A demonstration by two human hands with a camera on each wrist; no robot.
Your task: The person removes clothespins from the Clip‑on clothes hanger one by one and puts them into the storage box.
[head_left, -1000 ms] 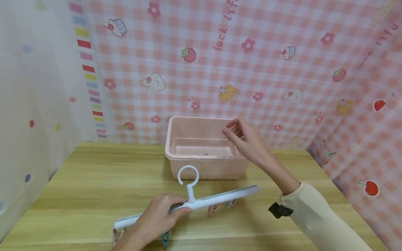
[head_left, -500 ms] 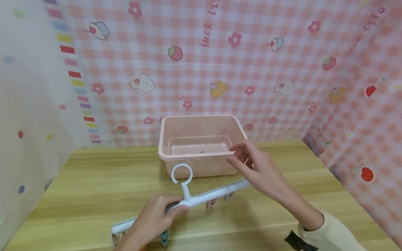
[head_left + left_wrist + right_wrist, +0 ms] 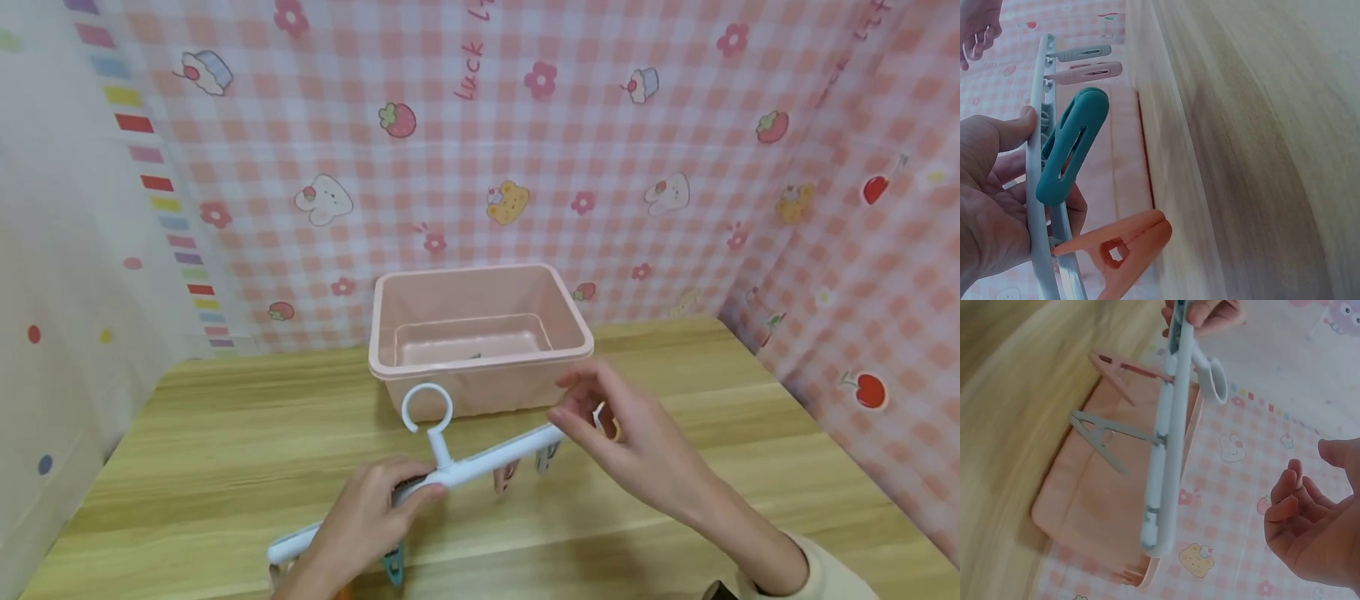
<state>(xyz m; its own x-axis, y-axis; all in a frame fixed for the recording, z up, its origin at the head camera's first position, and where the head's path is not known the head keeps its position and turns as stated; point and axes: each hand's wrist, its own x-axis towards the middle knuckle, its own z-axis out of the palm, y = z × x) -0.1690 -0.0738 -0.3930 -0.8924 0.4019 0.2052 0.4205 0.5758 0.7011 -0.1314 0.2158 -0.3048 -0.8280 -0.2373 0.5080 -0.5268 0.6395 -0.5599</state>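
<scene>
My left hand (image 3: 367, 517) grips a pale blue-white clip hanger (image 3: 495, 458) near its middle, just below the ring hook. The bar slopes up to the right above the table. Below it hang a pink clip (image 3: 1129, 375), a grey clip (image 3: 1110, 428), a teal clip (image 3: 1074, 144) and an orange clip (image 3: 1129, 244). Another pale clip at the left end is mostly hidden by the left wrist. My right hand (image 3: 630, 442) hovers by the bar's right end, fingers loosely bent. In the right wrist view that hand is apart from the hanger, with nothing visible in it.
A pink plastic tub (image 3: 480, 367) stands behind the hanger against the checked cloth wall (image 3: 465, 208). A small dark thing (image 3: 475, 357) lies in the tub. Beneath is a wood-grain table (image 3: 225, 467); cloth walls also stand at left and right.
My right hand has come down from over the tub's right side to the hanger's right end. The left hand keeps its hold on the hanger. The head view has shifted slightly.
</scene>
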